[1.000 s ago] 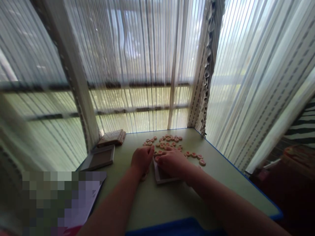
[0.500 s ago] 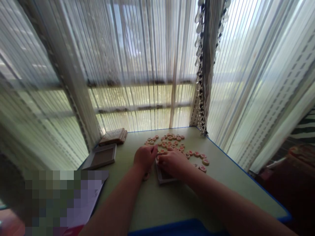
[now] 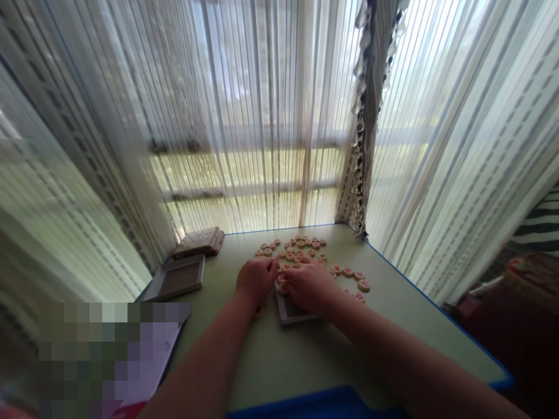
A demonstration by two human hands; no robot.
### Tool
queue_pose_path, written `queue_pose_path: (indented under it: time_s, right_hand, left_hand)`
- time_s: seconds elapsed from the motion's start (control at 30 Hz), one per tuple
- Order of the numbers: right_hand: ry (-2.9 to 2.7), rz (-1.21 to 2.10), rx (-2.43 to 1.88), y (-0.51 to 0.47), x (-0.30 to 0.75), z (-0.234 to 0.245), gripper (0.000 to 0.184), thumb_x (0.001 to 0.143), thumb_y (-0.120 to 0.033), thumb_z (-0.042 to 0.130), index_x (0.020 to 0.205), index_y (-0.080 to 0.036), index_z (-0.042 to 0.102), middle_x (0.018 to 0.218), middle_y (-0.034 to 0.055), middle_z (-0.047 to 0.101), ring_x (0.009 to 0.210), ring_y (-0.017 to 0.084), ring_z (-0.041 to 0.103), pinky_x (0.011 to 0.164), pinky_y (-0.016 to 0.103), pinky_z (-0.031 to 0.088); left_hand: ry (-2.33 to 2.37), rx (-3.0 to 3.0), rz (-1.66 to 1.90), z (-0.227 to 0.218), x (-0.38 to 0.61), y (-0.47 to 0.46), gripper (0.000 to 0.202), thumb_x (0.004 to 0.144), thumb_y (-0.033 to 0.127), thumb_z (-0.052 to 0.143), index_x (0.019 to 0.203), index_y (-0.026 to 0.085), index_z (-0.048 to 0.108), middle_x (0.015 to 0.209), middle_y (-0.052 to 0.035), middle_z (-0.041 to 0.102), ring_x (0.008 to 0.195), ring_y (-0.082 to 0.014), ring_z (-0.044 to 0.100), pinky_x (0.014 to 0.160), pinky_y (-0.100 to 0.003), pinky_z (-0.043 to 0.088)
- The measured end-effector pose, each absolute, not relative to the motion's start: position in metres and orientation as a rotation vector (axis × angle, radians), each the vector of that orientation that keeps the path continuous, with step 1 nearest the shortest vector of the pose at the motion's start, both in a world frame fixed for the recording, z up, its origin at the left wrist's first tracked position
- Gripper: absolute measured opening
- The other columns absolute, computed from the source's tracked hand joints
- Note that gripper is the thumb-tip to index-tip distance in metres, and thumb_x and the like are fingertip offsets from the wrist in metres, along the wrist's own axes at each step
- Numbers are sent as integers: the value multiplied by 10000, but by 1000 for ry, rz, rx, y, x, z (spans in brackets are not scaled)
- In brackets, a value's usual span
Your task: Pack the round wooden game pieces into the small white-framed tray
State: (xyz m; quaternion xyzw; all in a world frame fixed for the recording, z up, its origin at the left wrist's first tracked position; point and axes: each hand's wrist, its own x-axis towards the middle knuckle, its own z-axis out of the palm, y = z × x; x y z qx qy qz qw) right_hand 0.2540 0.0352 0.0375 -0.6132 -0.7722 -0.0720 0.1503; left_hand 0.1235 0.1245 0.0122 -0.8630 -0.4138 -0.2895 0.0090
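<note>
My left hand [image 3: 257, 276] is closed, its fingers curled at the left edge of a small shallow box tray [image 3: 292, 319]; whatever they hold is hidden. Over that tray, my right hand [image 3: 309, 282] has its fingers bent down on a round Chinese chess piece [image 3: 282, 287] near the tray's upper left corner. Several more round wooden pieces with red or dark characters, such as one red-marked piece [image 3: 363, 285], lie spread beyond and to the right of my hands. One loose piece [image 3: 257, 313] sits beside my left wrist.
On the table's left side stands another shallow tray [image 3: 181, 279], with a folded board or book-like block [image 3: 198, 241] behind it. A pale sheet with a pixelated area [image 3: 148, 355] covers the near left. Sheer curtains [image 3: 262, 116] hang past the blue-edged green table [image 3: 402, 331].
My right hand's fingers have shifted slightly at the tray's upper left, and the piece beneath them shows more clearly. The left hand stays nearly in place. The view has shifted a little.
</note>
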Motion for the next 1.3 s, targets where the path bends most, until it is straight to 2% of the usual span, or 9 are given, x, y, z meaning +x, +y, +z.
queue_pose_path:
  time_s: [0.47,0.77,0.93,1.3]
  right_hand:
    - [-2327,-247,-1659,39,252,32,225,813,-258,423,808,-216,645,884,14,640,841,173,488,801,298,329]
    - [-2379,-218,-1553,36,256,35,194,779,-218,459,768,-180,650,821,40,645,771,159,519,786,281,342]
    - [-2349,-234,-1601,37,257,31,214,798,-266,451,796,-192,652,797,40,652,806,181,519,741,280,346]
    - [-2334,-215,-1645,37,257,32,268,811,-352,445,778,-197,660,788,49,654,810,178,531,759,276,351]
  left_hand:
    - [-1348,-2709,-841,16,124,121,497,855,413,280,639,152,643,674,-84,631,616,-140,519,576,-256,280]
    - [-1281,-2700,-885,13,123,124,478,859,392,289,622,161,633,652,-65,627,575,-124,504,553,-254,257]
    - [-1308,-2654,-915,16,124,122,482,860,391,285,616,159,631,649,-68,628,579,-126,511,557,-257,259]
    - [-1300,-2624,-890,17,122,120,501,862,402,265,621,157,629,675,-80,640,617,-142,541,573,-256,279]
